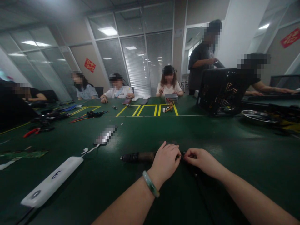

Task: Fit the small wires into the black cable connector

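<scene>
An electric screwdriver with a dark tip and brownish body lies on the green table, tip toward the left. My left hand, with a jade bangle on its wrist, is closed over the rear of the body and hides much of it. At the tail end, my right hand pinches a small dark piece, which looks like the end of the tool's cord. A black cord trails down from there toward me. The two hands' fingertips are close together, and the exact join between them is hidden.
To my left lie a white power bank, cabled to a phone, and a green circuit board. Farther off are red-handled pliers, cables, a black computer case, a metal dish and several people.
</scene>
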Demonstrator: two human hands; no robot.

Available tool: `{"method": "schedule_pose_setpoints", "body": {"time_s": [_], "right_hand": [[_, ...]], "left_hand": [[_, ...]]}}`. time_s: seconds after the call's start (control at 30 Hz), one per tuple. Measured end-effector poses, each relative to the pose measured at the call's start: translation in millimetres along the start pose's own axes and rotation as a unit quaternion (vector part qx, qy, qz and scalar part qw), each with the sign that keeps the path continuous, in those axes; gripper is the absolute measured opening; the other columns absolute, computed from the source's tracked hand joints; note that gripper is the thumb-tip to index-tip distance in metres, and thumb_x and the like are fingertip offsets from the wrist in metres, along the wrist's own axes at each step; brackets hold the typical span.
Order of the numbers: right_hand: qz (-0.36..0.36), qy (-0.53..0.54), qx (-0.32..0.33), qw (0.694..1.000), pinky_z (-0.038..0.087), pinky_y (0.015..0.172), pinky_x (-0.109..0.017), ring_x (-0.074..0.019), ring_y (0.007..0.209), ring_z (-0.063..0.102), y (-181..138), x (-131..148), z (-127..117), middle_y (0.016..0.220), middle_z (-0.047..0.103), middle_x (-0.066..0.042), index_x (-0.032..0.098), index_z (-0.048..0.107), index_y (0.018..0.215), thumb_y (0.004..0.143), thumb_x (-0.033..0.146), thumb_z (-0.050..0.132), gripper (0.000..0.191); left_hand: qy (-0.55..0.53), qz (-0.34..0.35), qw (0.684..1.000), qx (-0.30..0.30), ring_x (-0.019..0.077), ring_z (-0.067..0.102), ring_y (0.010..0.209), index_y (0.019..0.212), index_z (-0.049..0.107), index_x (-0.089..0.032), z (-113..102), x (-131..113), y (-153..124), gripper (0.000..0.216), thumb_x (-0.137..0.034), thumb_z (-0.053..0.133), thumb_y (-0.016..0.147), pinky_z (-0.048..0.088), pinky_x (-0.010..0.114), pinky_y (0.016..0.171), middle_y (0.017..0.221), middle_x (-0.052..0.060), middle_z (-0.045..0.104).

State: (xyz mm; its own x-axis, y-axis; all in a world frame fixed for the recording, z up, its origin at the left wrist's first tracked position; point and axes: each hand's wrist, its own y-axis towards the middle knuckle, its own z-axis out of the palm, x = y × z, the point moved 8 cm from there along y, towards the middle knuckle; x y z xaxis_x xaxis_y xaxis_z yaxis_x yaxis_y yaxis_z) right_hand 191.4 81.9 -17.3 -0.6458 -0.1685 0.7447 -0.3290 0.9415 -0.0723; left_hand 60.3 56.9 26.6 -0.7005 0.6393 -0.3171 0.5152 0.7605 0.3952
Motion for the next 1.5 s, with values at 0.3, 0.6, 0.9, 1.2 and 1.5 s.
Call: {"method": "schedule_pose_setpoints", "body": {"time_s": [0.3,0.6,0.9,1.2,1.5], "right_hand": [[0.009,0.021,0.008,1.000,0.041,0.058,-0.024,-0.0160,0.066,0.060,0,-3,1,0.075,0.068,-0.001,0.018,0.066,0.082,0.083,0.040,0.057,0.023],[0.010,0.030,0.012,0.999,0.041,0.057,-0.023,-0.0154,0.065,0.060,1,-5,3,0.075,0.068,-0.001,0.019,0.066,0.084,0.083,0.040,0.057,0.023],[-0.003,0.039,0.005,0.999,0.042,0.059,-0.023,-0.0156,0.066,0.060,3,-9,3,0.074,0.068,-0.001,0.018,0.067,0.083,0.082,0.040,0.058,0.024],[0.005,0.046,0.010,0.999,0.041,0.057,-0.023,-0.0152,0.064,0.059,3,-10,4,0.073,0.067,-0.001,0.018,0.066,0.083,0.082,0.040,0.058,0.024],[0.001,0.041,0.012,0.999,0.041,0.058,-0.024,-0.0156,0.065,0.059,2,-9,3,0.075,0.068,-0.001,0.018,0.067,0.085,0.083,0.040,0.058,0.024]], "left_hand": [[0.004,-0.020,1.000,0.011,0.0198,0.051,0.116,0.091,0.060,-0.021,-1,1,0,0.007,-0.023,0.060,0.085,0.021,0.047,0.112,0.116,0.003,0.062],[0.001,-0.023,1.000,0.000,0.0190,0.052,0.114,0.091,0.059,-0.022,-3,2,0,0.009,-0.021,0.062,0.083,0.022,0.047,0.112,0.115,0.002,0.062],[0.008,-0.025,1.000,0.005,0.0211,0.050,0.117,0.094,0.060,-0.022,-3,0,0,0.012,-0.022,0.062,0.083,0.019,0.049,0.113,0.118,0.003,0.061],[0.005,-0.008,1.000,0.005,0.0191,0.052,0.115,0.092,0.060,-0.022,-2,0,0,0.009,-0.019,0.060,0.084,0.018,0.048,0.113,0.116,0.002,0.062],[0.002,0.002,1.000,0.018,0.0176,0.051,0.117,0.091,0.060,-0.022,0,-1,0,0.009,-0.016,0.055,0.086,0.017,0.045,0.114,0.119,0.001,0.061]]}}
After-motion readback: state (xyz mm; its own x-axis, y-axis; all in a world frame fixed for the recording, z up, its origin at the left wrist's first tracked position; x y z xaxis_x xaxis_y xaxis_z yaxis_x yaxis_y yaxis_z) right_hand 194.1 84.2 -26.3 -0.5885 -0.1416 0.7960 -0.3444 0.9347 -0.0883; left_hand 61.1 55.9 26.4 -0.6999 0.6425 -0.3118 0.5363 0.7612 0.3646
